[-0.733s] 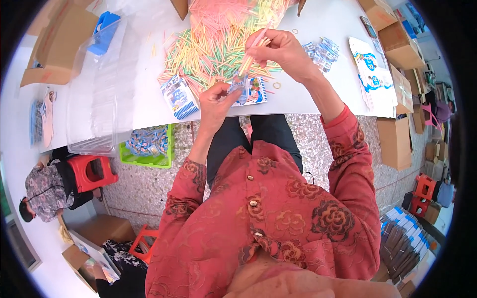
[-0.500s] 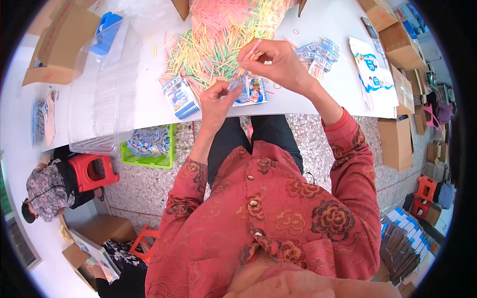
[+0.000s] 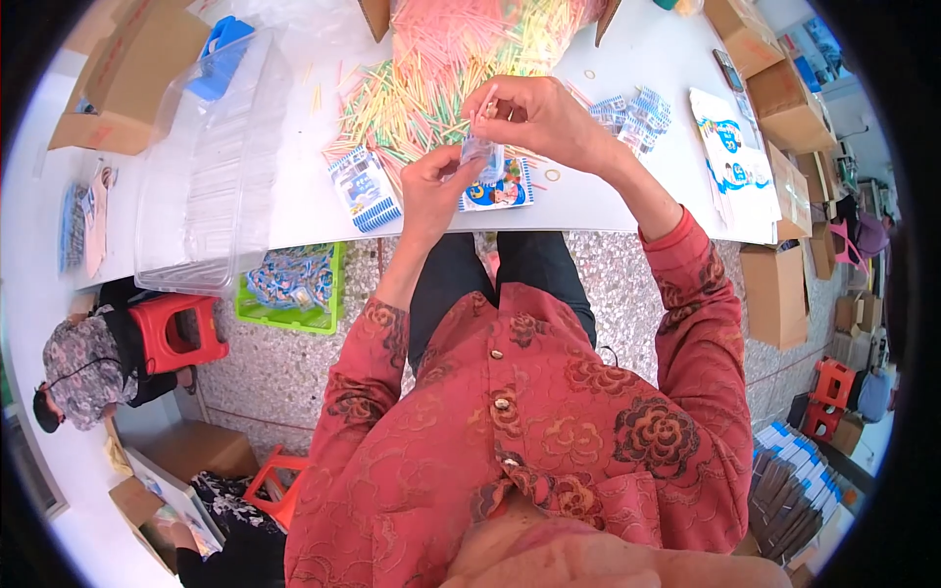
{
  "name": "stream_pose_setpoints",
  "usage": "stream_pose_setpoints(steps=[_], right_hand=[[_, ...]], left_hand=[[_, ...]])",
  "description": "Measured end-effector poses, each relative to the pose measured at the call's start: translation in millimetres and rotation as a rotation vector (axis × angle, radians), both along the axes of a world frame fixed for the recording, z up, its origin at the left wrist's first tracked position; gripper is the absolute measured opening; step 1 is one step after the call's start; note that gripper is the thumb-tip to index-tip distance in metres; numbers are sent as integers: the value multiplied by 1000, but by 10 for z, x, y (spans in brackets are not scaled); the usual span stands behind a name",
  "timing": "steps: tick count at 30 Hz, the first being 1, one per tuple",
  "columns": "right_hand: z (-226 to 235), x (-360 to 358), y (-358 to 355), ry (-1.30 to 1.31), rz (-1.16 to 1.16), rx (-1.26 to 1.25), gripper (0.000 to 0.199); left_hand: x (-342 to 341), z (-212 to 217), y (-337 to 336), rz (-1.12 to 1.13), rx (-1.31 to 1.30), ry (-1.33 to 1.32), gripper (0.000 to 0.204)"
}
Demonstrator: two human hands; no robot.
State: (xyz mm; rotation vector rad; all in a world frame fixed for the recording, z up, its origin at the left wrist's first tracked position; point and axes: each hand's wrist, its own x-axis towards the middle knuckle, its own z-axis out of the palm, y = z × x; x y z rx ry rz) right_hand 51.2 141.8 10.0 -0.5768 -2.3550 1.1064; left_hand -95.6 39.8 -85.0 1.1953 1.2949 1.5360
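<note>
My left hand [image 3: 431,192] pinches a small clear packet with blue print [image 3: 481,157], held upright over the table edge. Just above the packet's mouth, my right hand [image 3: 549,120] is closed on a few thin pastel sticks [image 3: 487,102]; their lower ends are partly hidden by my fingers. Under both hands lies a flat, colourful printed packet [image 3: 510,192]. Beyond them spreads a heap of pink, yellow and green sticks [image 3: 412,110]. A stack of blue-and-white packets [image 3: 364,192] lies left of my left hand.
Several small packets [image 3: 642,120] lie to the right, near white printed bags [image 3: 730,147] and a phone [image 3: 727,69]. At left stand a clear plastic tray [image 3: 206,186] and a blue dispenser [image 3: 220,61]. A green crate [image 3: 284,316] of packets is below. Other people sit at left.
The packet in my left hand is raised slightly and stands more upright. My right hand's fingertips, with the sticks, have shifted a little left over it. The whole view has shifted slightly.
</note>
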Motion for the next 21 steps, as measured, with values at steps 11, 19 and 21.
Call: stream_pose_setpoints(steps=[11, 19, 21], right_hand=[[-144, -21, 160, 108, -68, 61, 23], [-279, -45, 84, 168, -77, -294, 29], [-270, -36, 84, 287, -80, -277, 32]], left_hand=[[-18, -33, 86, -59, 31, -192, 15], [43, 73, 68, -39, -53, -393, 23], [67, 70, 77, -49, -35, -426, 24]])
